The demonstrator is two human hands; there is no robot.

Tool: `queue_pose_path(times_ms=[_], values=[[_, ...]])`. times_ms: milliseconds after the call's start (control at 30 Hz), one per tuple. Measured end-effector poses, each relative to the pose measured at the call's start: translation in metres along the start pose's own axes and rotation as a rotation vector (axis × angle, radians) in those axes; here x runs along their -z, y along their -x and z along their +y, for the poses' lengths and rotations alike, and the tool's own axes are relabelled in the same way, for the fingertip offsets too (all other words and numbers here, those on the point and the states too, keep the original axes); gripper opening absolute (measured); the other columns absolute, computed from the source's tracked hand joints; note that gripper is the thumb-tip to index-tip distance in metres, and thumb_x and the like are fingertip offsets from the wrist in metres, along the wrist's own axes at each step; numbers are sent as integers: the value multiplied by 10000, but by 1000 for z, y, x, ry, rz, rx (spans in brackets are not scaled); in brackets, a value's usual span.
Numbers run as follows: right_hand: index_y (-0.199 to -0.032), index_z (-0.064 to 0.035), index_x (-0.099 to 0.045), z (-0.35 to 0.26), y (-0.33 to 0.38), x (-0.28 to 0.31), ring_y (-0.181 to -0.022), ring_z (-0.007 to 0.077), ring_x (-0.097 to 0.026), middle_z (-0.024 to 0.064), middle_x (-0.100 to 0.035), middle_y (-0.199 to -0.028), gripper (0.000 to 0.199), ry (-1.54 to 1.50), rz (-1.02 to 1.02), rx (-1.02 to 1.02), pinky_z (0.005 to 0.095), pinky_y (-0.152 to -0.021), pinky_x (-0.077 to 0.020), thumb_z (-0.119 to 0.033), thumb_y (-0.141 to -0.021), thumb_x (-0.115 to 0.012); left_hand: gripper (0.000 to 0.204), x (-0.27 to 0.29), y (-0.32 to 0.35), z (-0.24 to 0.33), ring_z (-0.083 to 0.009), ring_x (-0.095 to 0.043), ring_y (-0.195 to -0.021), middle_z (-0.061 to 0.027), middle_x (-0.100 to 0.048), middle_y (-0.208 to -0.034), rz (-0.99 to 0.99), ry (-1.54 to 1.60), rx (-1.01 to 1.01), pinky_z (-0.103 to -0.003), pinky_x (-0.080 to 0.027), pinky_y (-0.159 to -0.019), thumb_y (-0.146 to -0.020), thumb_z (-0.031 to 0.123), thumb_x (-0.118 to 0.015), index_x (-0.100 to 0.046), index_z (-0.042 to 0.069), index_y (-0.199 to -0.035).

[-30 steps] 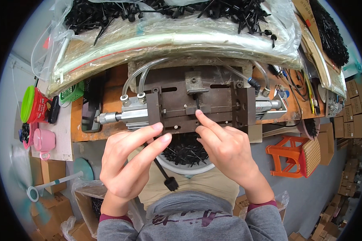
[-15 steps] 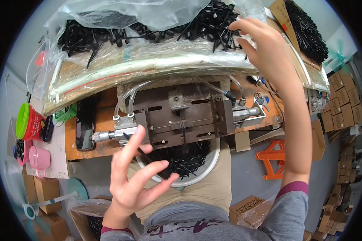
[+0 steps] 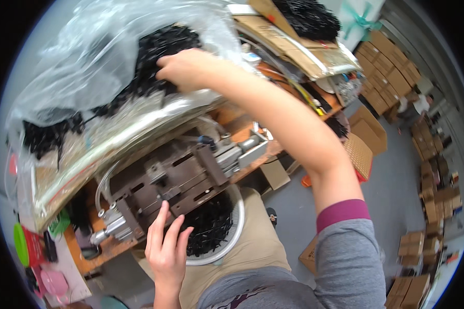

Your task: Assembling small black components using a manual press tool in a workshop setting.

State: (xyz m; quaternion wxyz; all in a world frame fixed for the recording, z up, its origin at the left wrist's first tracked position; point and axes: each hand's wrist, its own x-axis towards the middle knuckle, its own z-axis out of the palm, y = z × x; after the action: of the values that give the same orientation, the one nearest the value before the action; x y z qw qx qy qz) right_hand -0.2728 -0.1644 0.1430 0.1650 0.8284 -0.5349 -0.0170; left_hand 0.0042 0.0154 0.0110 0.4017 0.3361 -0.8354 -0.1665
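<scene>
My right hand (image 3: 188,71) reaches across the bench to a heap of slim black plastic pieces (image 3: 152,72) under clear plastic sheeting. Its fingers are curled together at the heap's right side; anything between the fingertips is hidden. In front of the dark metal fixture (image 3: 139,177), my left hand (image 3: 167,250) is open, fingers apart and pointing up, with nothing seen in it. Beside that hand, below the fixture, a white round basket (image 3: 238,226) holds many similar black pieces (image 3: 211,221).
Clear sheeting (image 3: 87,51) covers much of the heap. Silver air cylinders (image 3: 111,226) with hoses flank the fixture. A red tub with a green rim (image 3: 23,244) and a pink cup (image 3: 54,282) stand at left. Cardboard boxes (image 3: 381,64) are stacked at right; another person (image 3: 417,107) is far off.
The view has turned to the right. My right hand has moved farther into the heap and its fingers have closed. The dark piece at my left fingers is no longer seen there.
</scene>
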Motion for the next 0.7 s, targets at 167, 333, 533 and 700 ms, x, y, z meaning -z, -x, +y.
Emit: queue_pose_path(times_ms=[167,333,533,700], values=[[-986,-85,-726,-19,-23,1,-990,316,-666,122,-694,-1014,279,-24,-72,6,430,-805,-557,-123,-712,-694,230,-16,-2,-5,-282,-651,-933,-131,-619,-1299,-46,-190,-43,-358,-515,-796,-740,67,-776,-670,4,-934],[-972,-64,-738,-39,-23,14,-953,318,-691,143,-713,-1010,243,-58,-26,9,424,-768,-558,-133,-746,-685,228,-15,-6,-5,-300,-657,-883,-142,-613,-1304,-99,-271,-41,-355,-514,-778,-728,65,-768,-675,8,-928],[-949,-100,-751,-49,-31,1,-921,267,-706,76,-731,-974,189,132,55,111,397,-682,-546,-141,-792,-653,211,-13,-10,-7,-252,-656,-736,-86,-634,-1285,-87,-287,7,-313,-505,-643,-732,65,-772,-686,30,-921],[-941,-99,-752,-41,-27,0,-915,279,-705,82,-731,-965,181,114,28,112,408,-682,-554,-144,-808,-637,185,-16,-9,-9,-234,-638,-632,-76,-635,-1285,-100,-238,50,-297,-487,-570,-747,70,-767,-680,40,-908]])
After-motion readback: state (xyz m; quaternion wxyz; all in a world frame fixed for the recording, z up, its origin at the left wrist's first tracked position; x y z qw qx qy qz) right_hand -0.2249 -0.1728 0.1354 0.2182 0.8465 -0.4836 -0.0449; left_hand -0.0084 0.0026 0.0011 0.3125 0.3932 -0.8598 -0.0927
